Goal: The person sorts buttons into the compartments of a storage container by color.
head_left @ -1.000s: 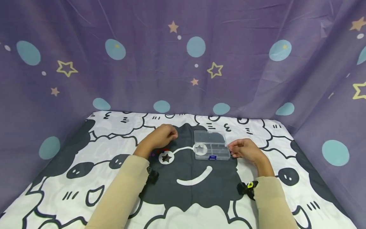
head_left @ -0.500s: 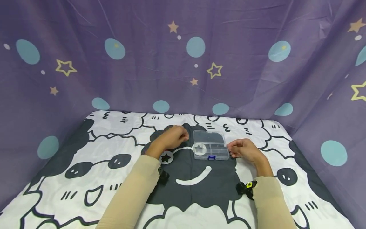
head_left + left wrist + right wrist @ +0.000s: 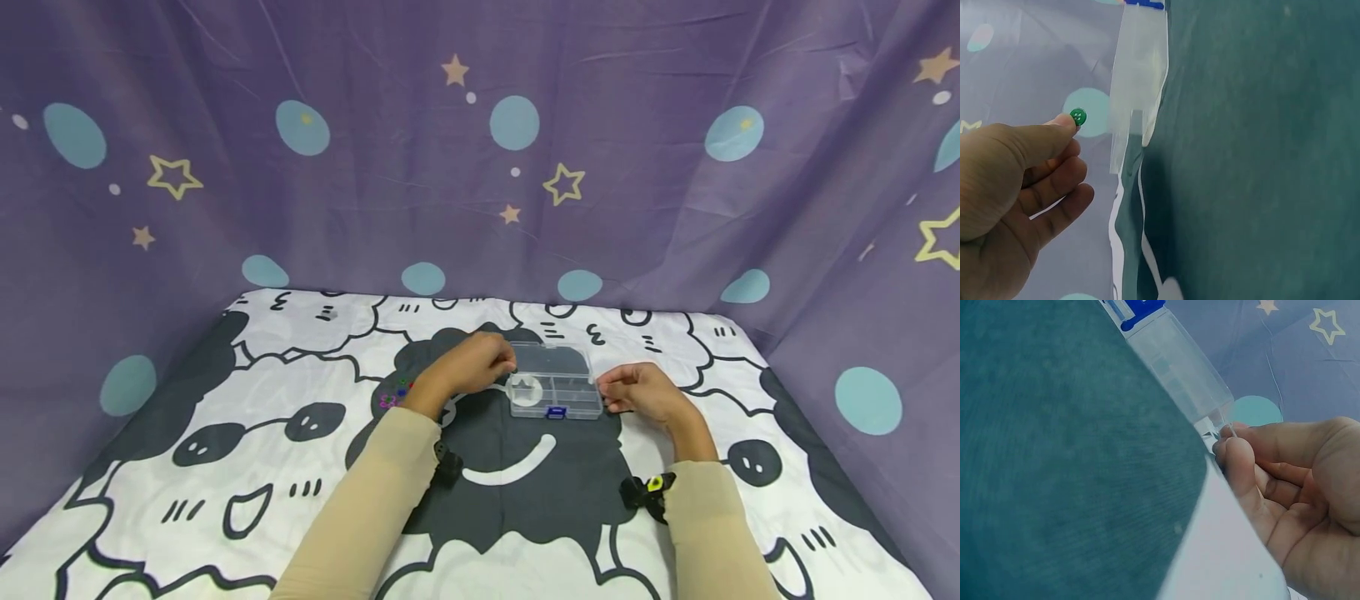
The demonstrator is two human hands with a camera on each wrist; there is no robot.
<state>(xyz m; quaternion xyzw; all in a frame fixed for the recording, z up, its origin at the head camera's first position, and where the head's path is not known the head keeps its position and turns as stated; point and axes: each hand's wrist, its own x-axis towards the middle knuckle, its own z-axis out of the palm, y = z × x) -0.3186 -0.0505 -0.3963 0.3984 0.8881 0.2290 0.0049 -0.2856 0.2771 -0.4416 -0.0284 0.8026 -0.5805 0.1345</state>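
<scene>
A green four-hole button [image 3: 1078, 116] sits between the thumb and a finger of my left hand [image 3: 476, 362], its other fingers loosely bent below. This hand is at the left edge of a clear plastic compartment box [image 3: 576, 412], whose lid [image 3: 553, 361] is folded back. On the box's front is a blue clasp [image 3: 556, 412]. My right hand [image 3: 648, 396] pinches the box's right side near the hinge, thumb and fingertip meeting on the clear plastic [image 3: 1182, 369] in the right wrist view. The compartments hold nothing that shows in the head view.
Several small coloured pieces, among them a pink flower-shaped one [image 3: 387, 401], lie left of my left forearm and are partly hidden by it. A cloth with cartoon sheep [image 3: 502, 500] covers the table. A purple curtain [image 3: 420, 217] rises behind it.
My left hand has moved right, from above the small coloured pieces to the box's left edge. The right hand and the box have stayed in place.
</scene>
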